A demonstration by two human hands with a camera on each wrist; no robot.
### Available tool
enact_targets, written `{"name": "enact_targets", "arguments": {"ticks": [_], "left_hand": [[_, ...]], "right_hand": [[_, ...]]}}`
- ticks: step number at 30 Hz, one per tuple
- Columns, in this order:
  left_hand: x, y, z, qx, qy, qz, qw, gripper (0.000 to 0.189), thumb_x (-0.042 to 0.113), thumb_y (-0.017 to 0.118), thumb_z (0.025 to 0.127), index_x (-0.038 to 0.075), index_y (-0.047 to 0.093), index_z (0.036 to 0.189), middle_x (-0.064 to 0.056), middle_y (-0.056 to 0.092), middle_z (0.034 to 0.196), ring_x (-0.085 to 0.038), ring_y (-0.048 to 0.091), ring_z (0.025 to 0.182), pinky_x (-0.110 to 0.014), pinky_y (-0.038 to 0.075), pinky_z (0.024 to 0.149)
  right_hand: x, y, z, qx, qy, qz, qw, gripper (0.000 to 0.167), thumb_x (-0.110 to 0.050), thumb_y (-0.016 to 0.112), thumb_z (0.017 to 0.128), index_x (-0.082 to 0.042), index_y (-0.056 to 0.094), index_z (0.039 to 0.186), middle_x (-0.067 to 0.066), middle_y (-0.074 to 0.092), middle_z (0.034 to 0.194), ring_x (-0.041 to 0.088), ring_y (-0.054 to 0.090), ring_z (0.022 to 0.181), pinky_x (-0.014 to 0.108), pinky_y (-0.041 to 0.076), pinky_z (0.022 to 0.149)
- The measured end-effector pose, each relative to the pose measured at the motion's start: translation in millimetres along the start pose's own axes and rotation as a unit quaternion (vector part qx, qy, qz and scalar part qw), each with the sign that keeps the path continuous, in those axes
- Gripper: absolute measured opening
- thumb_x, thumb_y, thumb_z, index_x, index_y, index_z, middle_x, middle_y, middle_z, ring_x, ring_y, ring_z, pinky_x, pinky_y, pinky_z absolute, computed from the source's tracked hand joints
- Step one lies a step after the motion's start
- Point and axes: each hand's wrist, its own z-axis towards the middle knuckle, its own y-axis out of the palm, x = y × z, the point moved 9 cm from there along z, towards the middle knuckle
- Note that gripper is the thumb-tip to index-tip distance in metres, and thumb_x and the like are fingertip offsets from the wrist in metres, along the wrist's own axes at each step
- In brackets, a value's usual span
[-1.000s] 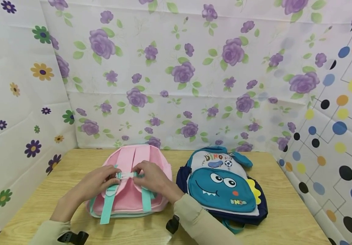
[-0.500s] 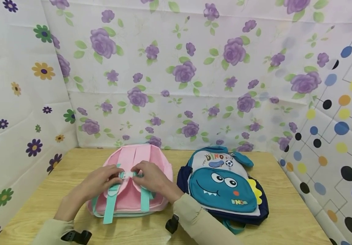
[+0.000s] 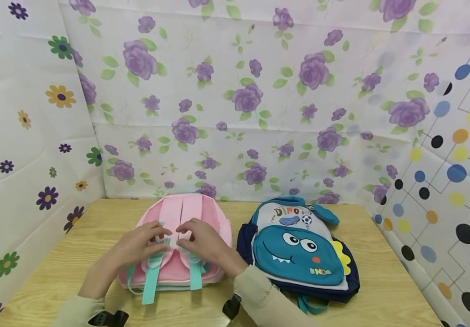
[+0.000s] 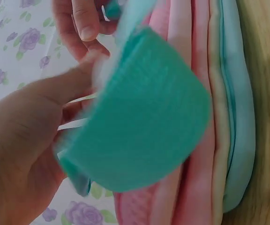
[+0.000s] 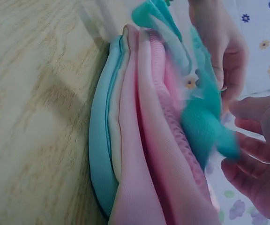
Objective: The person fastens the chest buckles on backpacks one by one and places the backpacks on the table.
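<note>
A pink backpack point(image 3: 218, 222) lies on the table with its shoulder straps facing up and teal webbing point(image 3: 152, 279) hanging toward the front. Over the straps, my left hand point(image 3: 142, 245) has its thumb and forefinger apart, beside a small whitish and teal piece partly hidden by the fingers. Facing it, my right hand point(image 3: 204, 243) has bent fingers spread from the thumb, with nothing visibly gripped. A blurred teal strap point(image 4: 144, 117) hangs close to the left fingers in the left wrist view. More blurred teal webbing point(image 5: 203, 126) is near the right fingertips in the right wrist view.
To the right lies a teal and navy dinosaur backpack point(image 3: 300, 254), front up, its strap loop toward the near side. Both bags rest on a wooden table point(image 3: 382, 272). Flower-print and dotted cloths point(image 3: 226, 150) hang around the back and sides.
Earlier both hands pinched a white buckle joining the two shoulder straps. Now the straps lie apart, the buckle no longer spans them, and the fingers have spread and lowered slightly.
</note>
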Motion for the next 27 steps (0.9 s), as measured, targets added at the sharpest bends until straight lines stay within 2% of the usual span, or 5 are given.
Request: {"name": "enact_targets", "arguments": {"ticks": [3, 6, 18, 24, 27], "left_hand": [[5.5, -0.3, 1.3, 0.022, 0.003, -0.005, 0.9997, 0.036, 0.033, 0.073, 0.09, 0.012, 0.069, 0.119, 0.0, 0.062, 0.102, -0.01, 0.056, 0.08, -0.023, 0.047, 0.066], [14.2, -0.7, 4.7, 0.039, 0.01, -0.012, 0.9991, 0.037, 0.032, 0.073, 0.09, 0.012, 0.068, 0.12, -0.001, 0.062, 0.102, -0.012, 0.055, 0.081, -0.024, 0.048, 0.068], [43.6, 17.5, 21.5, 0.05, -0.008, -0.046, 0.9976, 0.033, 0.037, 0.068, 0.093, 0.019, 0.069, 0.121, 0.009, 0.061, 0.098, -0.013, 0.055, 0.083, -0.023, 0.047, 0.072], [64.7, 24.3, 32.2, 0.055, 0.027, -0.06, 0.9963, 0.031, 0.028, 0.071, 0.092, 0.016, 0.069, 0.12, 0.009, 0.06, 0.096, -0.01, 0.056, 0.081, -0.024, 0.047, 0.071], [73.9, 26.5, 37.3, 0.057, 0.033, -0.065, 0.9957, 0.03, 0.029, 0.071, 0.092, 0.017, 0.069, 0.12, 0.01, 0.06, 0.096, -0.007, 0.053, 0.08, -0.023, 0.047, 0.071]], "right_hand": [[1.6, -7.9, -8.0, 0.024, -0.007, -0.003, 0.9997, 0.027, -0.027, 0.066, 0.097, -0.016, 0.068, 0.122, -0.001, 0.067, 0.116, 0.012, 0.063, 0.095, 0.018, 0.05, 0.081], [3.7, -18.1, -16.2, 0.049, -0.012, -0.01, 0.9987, 0.026, -0.027, 0.066, 0.097, -0.016, 0.069, 0.12, -0.001, 0.067, 0.114, 0.015, 0.064, 0.103, 0.022, 0.052, 0.086], [20.5, -45.1, -49.4, 0.08, 0.003, 0.006, 0.9968, 0.023, -0.025, 0.063, 0.098, -0.016, 0.069, 0.119, -0.004, 0.068, 0.113, 0.011, 0.061, 0.104, 0.028, 0.053, 0.09], [28.0, -58.2, -67.8, 0.091, 0.021, 0.023, 0.9953, 0.023, -0.023, 0.064, 0.098, -0.015, 0.069, 0.119, -0.001, 0.068, 0.111, 0.016, 0.062, 0.103, 0.034, 0.054, 0.088], [33.6, -64.5, -77.3, 0.106, 0.026, 0.02, 0.9938, 0.022, -0.022, 0.065, 0.097, -0.014, 0.069, 0.118, -0.001, 0.068, 0.11, 0.017, 0.063, 0.101, 0.034, 0.054, 0.084]]}}
